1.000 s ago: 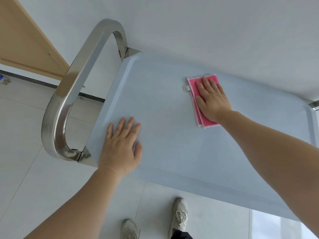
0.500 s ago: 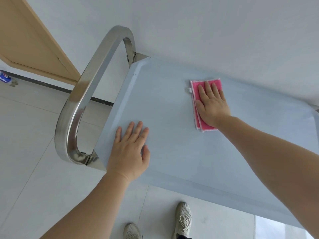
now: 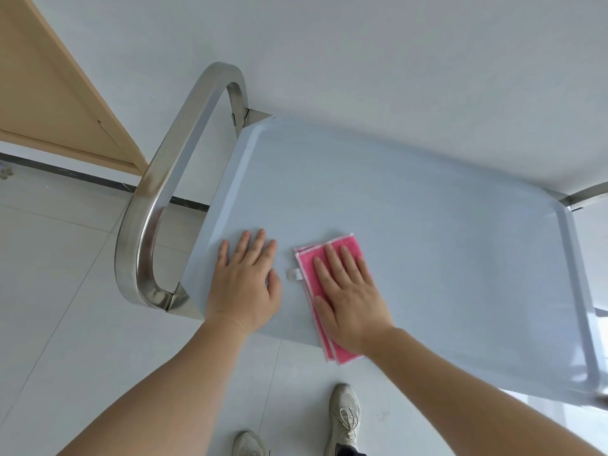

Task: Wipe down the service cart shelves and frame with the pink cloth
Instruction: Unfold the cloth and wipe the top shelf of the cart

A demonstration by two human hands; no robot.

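Flat on the pink cloth [image 3: 332, 284], the right hand [image 3: 350, 299] presses down with its fingers straight and close together, the fingertips pointing toward the upper part of the frame. That cloth is a bright pink rectangle folded into layers, with a paler pink border along its edges and a small white tag sticking out from its left side. It lies lower centre in the frame on the cart's top shelf [image 3: 427, 232], and its near end hangs past the shelf's front edge, under the wrist.

Just left of the cloth, the left hand [image 3: 245, 287] rests palm down on the same shelf, fingers straight and slightly spread, the thumb nearest the cloth but apart from it.

This shelf is a pale blue-grey tray with a raised rim and rounded corners, filling the centre and right of the frame. At its left end a polished steel handle [image 3: 161, 189] curves in a wide loop, joined to the shelf corners by steel brackets. At the right edge a bit of steel frame shows, though the wide-angle bend makes its shape hard to read.

Below the shelf, two light mesh sneakers [image 3: 343, 419] stand on a pale tiled floor [image 3: 65, 291]. A wooden door panel [image 3: 49, 93] fills the upper left, against a white wall [image 3: 394, 60].
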